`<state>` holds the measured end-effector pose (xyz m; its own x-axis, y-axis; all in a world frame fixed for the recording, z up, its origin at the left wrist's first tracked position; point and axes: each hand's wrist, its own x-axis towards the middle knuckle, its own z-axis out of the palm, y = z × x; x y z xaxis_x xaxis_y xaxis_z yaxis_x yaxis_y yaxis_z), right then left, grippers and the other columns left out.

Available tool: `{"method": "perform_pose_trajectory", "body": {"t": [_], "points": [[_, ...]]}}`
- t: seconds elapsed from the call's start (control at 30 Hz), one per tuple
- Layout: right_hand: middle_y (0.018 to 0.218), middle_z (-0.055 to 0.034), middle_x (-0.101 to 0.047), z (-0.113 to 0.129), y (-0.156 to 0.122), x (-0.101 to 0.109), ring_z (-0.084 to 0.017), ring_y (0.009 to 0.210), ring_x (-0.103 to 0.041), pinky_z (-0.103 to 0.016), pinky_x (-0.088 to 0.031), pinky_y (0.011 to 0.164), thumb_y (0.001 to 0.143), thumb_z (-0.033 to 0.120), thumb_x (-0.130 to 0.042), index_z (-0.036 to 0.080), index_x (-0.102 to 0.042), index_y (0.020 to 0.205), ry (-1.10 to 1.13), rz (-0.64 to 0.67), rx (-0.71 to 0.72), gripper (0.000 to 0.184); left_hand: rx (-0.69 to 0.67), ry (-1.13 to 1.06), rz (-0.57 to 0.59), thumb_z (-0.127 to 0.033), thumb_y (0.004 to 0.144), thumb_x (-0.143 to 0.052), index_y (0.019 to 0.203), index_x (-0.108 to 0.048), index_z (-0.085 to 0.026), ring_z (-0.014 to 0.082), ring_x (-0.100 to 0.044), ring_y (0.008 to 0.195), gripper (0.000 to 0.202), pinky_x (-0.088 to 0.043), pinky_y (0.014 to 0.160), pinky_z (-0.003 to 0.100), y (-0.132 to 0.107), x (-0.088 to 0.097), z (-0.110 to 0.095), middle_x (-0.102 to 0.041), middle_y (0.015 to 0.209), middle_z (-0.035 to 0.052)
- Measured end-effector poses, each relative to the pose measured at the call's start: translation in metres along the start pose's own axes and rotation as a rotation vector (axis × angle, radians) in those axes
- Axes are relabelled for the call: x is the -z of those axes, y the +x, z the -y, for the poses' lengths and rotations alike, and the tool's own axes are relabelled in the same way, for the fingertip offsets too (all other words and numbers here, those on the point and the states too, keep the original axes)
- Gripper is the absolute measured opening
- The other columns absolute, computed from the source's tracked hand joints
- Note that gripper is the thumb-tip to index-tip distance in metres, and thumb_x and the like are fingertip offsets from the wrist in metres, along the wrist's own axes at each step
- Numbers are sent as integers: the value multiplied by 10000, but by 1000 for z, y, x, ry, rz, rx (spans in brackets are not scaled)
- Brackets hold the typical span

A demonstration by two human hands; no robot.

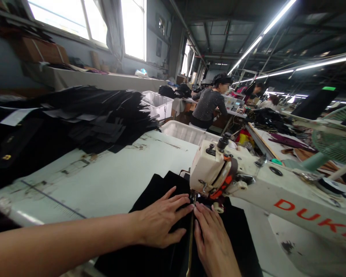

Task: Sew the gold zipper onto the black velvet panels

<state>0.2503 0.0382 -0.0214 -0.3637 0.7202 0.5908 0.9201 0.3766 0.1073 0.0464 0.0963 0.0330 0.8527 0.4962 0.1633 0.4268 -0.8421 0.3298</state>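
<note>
Black fabric (150,200) lies under the needle of a cream sewing machine (259,169). Along the middle of the cloth runs a thin gold-coloured strip (190,250), perhaps a zipper, toward my body. Left of the needle, my left hand (165,217) rests flat on the fabric with fingers spread. My right hand (212,234) lies just right of the strip, its fingers stretched out together and pressing the cloth. The fingertips of both hands almost meet in front of the presser foot (195,197). Neither hand grips anything that I can see.
A big pile of black fabric pieces (103,115) covers the table's far left. White plastic bins (184,130) stand behind the table (127,169). Beyond them a person (209,105) sits at another machine. A green fan (334,140) is at the right.
</note>
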Motion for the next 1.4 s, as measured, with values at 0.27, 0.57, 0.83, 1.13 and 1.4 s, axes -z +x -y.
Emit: {"method": "perform_pose_trajectory", "body": {"t": [0.27, 0.57, 0.83, 1.13, 1.4], "points": [[1415, -84, -510, 18, -18, 43, -244, 1283, -504, -515, -436, 1076, 980, 211, -376, 174, -529, 1339, 164, 149, -156, 392, 53, -5, 143, -428, 1008, -443, 1506, -281, -86, 286, -157, 1470, 625, -129, 1183, 569, -33, 8, -39, -255, 1558, 192], [1344, -108, -553, 58, -57, 73, -280, 1261, -516, -541, -447, 1068, 866, 370, -651, 180, -446, 1376, 229, 154, -142, 582, 112, -8, -187, -191, 1002, -436, 1394, -490, -183, 215, -436, 1351, 396, -273, 1186, 470, -89, -21, -66, -520, 1411, 94], [1063, -93, -653, 19, -29, 76, -194, 1010, -622, -336, -558, 878, 893, 21, -392, 136, -585, 1150, 194, 111, 2, 342, 162, -181, 62, -286, 1055, -381, 1428, -477, -249, 216, -408, 1372, 386, -290, 1172, 442, -91, 34, -41, -481, 1453, 50], [956, -125, -659, 50, -29, 67, -247, 878, -614, -380, -545, 828, 735, -47, -434, 84, -661, 1011, -8, 111, 255, 380, 17, 172, -72, -202, 1030, -440, 1451, -425, -192, 231, -404, 1371, 422, -144, 1214, 496, -91, 15, -52, -507, 1427, 84], [1253, -128, -580, 69, -66, 53, -234, 1209, -535, -376, -533, 971, 853, -42, -301, 120, -517, 1322, 234, 81, -87, 541, 32, 241, -179, -240, 1052, -387, 1407, -454, -122, 258, -493, 1297, 379, -379, 1119, 465, -85, -30, -80, -561, 1359, 132]]}}
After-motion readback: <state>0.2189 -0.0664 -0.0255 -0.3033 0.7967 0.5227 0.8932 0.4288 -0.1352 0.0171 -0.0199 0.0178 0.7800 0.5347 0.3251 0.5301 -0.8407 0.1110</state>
